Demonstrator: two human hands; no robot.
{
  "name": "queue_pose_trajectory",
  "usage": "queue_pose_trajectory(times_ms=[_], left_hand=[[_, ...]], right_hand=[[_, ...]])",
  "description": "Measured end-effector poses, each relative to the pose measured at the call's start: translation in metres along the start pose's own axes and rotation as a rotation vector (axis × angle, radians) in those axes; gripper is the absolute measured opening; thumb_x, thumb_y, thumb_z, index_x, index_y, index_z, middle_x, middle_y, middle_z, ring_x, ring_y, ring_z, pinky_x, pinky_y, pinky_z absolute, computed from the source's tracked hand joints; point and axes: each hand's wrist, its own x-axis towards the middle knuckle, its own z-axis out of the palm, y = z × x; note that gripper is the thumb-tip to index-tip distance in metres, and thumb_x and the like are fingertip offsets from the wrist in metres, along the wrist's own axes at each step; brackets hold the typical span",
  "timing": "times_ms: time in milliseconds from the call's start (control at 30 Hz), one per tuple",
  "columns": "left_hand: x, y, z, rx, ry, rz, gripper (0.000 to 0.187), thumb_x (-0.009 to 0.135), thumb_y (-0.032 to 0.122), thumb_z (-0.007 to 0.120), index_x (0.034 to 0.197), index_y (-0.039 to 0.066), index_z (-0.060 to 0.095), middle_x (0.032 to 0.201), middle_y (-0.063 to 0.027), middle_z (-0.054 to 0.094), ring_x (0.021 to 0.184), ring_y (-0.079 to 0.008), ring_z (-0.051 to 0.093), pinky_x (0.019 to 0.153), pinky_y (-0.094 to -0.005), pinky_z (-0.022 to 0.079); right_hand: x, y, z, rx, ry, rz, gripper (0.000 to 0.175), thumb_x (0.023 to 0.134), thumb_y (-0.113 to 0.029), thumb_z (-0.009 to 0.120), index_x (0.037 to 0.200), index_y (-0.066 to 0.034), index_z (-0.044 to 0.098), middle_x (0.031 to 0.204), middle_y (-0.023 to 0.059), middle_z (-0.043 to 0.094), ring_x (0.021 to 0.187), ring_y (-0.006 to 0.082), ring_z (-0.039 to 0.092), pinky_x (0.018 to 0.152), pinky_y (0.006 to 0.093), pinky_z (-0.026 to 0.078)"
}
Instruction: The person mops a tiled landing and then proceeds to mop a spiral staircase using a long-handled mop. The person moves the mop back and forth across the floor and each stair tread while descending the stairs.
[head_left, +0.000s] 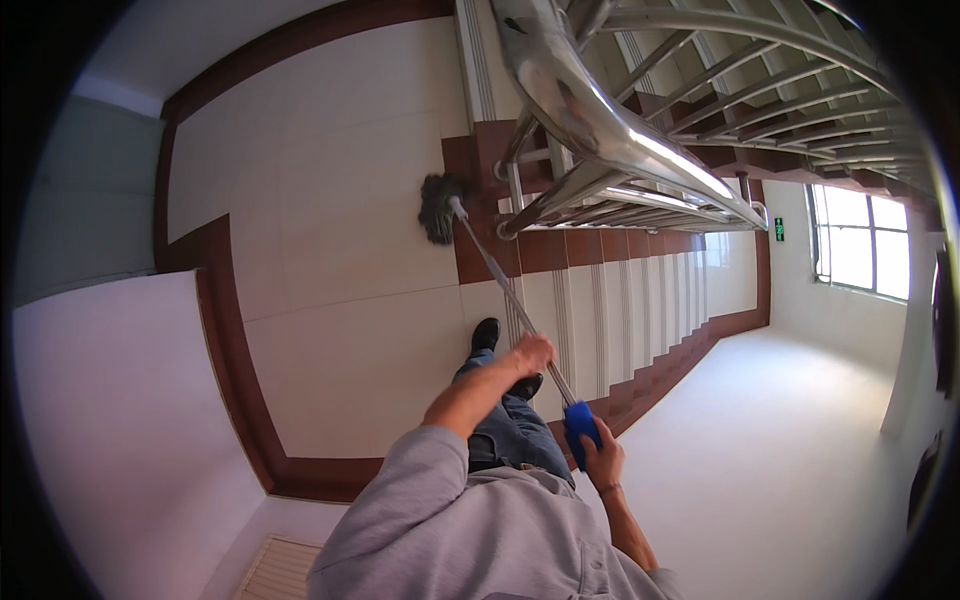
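A mop with a metal pole (495, 268) slants from the floor up to my hands. Its dark grey mop head (439, 210) rests on the landing's tiles beside the foot of the railing. My left hand (534, 354) is closed around the middle of the pole. Lower in the picture my right hand (604, 456) holds a blue object (581, 435), which looks like a block or cloth, at the pole's upper end. Whether this blue piece is fixed to the pole, I cannot tell.
A stair flight (622, 315) goes down at the right of my black shoes (486, 334). The stainless-steel handrail (600, 127) bends around close to the mop head, with another flight (720, 60) beyond it. A white wall (120, 390) stands at the left, a window (862, 240) at the far right.
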Motion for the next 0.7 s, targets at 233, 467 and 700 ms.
queue_pose_trajectory(times_ms=[233, 467, 700], left_hand=[[-0.02, -0.125, -0.069, 0.028, 0.423, -0.085, 0.007, 0.087, 0.02, 0.073, 0.082, 0.016, 0.07, 0.095, -0.0028, 0.067, 0.111, -0.0254, 0.067, 0.079, -0.0424, 0.065], [-0.027, -0.062, -0.031, -0.028, 0.283, -0.066, 0.014, 0.086, 0.014, 0.072, 0.098, 0.018, 0.078, 0.107, -0.0002, 0.07, 0.117, -0.026, 0.064, 0.084, -0.0466, 0.062], [-0.028, 0.108, 0.077, -0.113, 0.238, -0.079, 0.015, 0.093, 0.02, 0.071, 0.106, 0.02, 0.078, 0.115, 0.0002, 0.069, 0.128, -0.0262, 0.059, 0.091, -0.051, 0.06]], right_hand=[[0.088, -0.093, 0.083, 0.124, -0.003, -0.148, 0.051, 0.1, -0.027, 0.071, 0.147, -0.0093, 0.061, 0.118, 0.0307, 0.074, 0.106, 0.0522, 0.071, 0.09, 0.0578, 0.057], [0.045, -0.033, 0.054, 0.037, -0.082, -0.09, 0.055, 0.098, -0.026, 0.073, 0.151, -0.0166, 0.059, 0.119, 0.0292, 0.074, 0.108, 0.0505, 0.071, 0.092, 0.0571, 0.057], [-0.06, 0.107, -0.021, 0.022, -0.11, -0.029, 0.055, 0.093, -0.026, 0.078, 0.146, -0.0167, 0.066, 0.126, 0.0221, 0.076, 0.114, 0.044, 0.072, 0.097, 0.0516, 0.058]])
